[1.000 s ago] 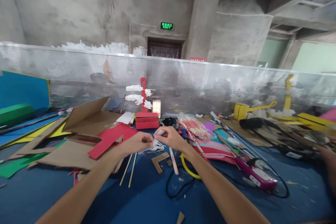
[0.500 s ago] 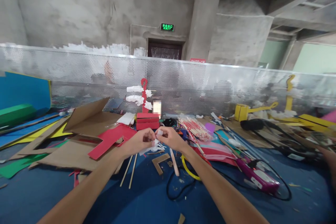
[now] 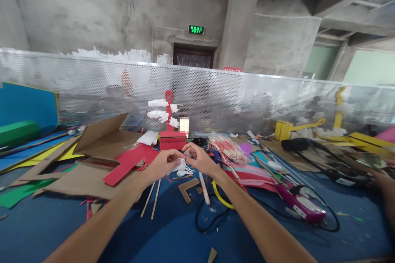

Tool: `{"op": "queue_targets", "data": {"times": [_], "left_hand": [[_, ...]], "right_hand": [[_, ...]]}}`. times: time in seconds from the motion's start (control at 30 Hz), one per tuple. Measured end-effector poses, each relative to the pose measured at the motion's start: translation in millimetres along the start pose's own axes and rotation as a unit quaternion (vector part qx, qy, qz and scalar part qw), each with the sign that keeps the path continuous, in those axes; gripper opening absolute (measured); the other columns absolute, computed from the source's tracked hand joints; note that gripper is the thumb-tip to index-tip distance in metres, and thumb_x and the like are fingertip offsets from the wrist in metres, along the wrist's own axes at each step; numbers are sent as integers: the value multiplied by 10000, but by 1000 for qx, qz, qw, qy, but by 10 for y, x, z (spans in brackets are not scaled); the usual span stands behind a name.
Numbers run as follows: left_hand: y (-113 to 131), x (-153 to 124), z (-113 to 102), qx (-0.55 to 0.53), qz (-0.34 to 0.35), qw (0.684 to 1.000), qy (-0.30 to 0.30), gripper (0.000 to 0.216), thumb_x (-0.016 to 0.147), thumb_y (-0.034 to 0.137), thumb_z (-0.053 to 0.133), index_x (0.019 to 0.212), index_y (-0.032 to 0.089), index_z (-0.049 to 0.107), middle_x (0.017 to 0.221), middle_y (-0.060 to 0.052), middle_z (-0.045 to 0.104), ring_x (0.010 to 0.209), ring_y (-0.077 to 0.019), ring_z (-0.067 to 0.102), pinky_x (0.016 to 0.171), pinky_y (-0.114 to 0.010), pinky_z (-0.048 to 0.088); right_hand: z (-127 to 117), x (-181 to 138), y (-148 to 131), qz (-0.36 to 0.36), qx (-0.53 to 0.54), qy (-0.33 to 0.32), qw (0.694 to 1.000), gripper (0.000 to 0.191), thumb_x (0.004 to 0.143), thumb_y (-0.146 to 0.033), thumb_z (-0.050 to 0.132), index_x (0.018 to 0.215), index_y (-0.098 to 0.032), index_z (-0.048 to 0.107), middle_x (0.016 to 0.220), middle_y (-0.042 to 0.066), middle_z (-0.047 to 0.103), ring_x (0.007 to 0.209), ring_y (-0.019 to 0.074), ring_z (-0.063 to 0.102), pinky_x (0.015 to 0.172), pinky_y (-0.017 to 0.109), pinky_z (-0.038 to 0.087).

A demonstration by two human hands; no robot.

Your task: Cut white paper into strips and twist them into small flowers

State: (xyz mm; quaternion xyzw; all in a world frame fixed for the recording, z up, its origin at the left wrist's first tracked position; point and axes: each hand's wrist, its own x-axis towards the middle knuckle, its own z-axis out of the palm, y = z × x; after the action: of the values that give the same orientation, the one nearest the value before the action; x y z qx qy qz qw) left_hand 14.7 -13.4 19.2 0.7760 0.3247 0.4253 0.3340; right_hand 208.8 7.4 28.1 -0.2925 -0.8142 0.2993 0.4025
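My left hand (image 3: pixel 163 163) and my right hand (image 3: pixel 199 159) meet over the table, fingertips pinched together around a small white piece (image 3: pixel 187 154), paper or tissue, mostly hidden by the fingers. Just beneath them lie white twisted strips (image 3: pixel 184 169). Behind the hands stands a red box (image 3: pixel 173 141) with a red hooked upright (image 3: pixel 168 109) bearing white fluffy clumps on sticks. An L-shaped cardboard strip (image 3: pixel 187 192) and a pale pink rod (image 3: pixel 204 188) rest nearer me.
Left lie a red cut sheet (image 3: pixel 135 162) and folded cardboard (image 3: pixel 105 141). On the right are bagged red-and-white sticks (image 3: pixel 231 150), a purple device (image 3: pixel 302 205) with a black cord, and yellow pieces (image 3: pixel 282 131). A person's hand (image 3: pixel 384 185) shows at the right edge.
My fingers have shifted slightly around the white piece, less of which now shows. The white strips below are more exposed. The camera view has moved a little.
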Motion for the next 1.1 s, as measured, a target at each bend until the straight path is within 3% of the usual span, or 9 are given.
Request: {"op": "queue_targets", "data": {"times": [0.13,0.37,0.57,0.77,0.9,1.1], "left_hand": [[-41,28,-5,-24,-2,999,22,261,793,347,590,922,128,649,831,-56,655,743,-154,572,689,-254,437],[-36,37,18,-102,-63,990,67,273,736,376,644,836,122,624,785,-47,638,710,-152,568,655,-245,439],[-46,39,39,-133,-65,986,71,226,714,328,663,824,138,608,778,-49,643,742,-165,593,700,-270,462],[-94,52,52,-103,-40,990,93,231,720,330,652,815,137,568,738,-22,610,679,-133,566,658,-247,446],[-106,53,56,-53,-18,994,98,194,741,313,624,818,150,552,730,-9,593,690,-134,559,659,-245,440],[-118,30,64,-15,-2,995,100,260,787,290,572,1015,164,566,797,-14,600,743,-147,575,677,-246,437]], "right_hand": [[5,1,1,-15,-42,21,999,170,772,-223,595,928,-165,560,910,32,579,792,132,547,701,237,435],[30,-18,-59,-13,-89,-9,996,227,804,-340,599,938,-160,633,992,69,578,867,161,551,685,231,440],[58,-23,-87,-38,-126,-22,991,109,795,-225,572,778,-147,647,858,49,607,758,143,554,667,226,419],[67,-41,-133,-33,-133,-67,988,320,866,-356,494,654,-136,589,632,-10,524,591,104,465,554,209,338],[98,-43,-88,-20,-124,-79,989,300,835,-396,534,699,-137,603,635,-20,550,596,103,472,566,199,345],[107,-29,-39,-4,-129,-47,991,245,821,-324,526,676,-136,591,598,-19,519,568,101,447,535,195,331]]}}
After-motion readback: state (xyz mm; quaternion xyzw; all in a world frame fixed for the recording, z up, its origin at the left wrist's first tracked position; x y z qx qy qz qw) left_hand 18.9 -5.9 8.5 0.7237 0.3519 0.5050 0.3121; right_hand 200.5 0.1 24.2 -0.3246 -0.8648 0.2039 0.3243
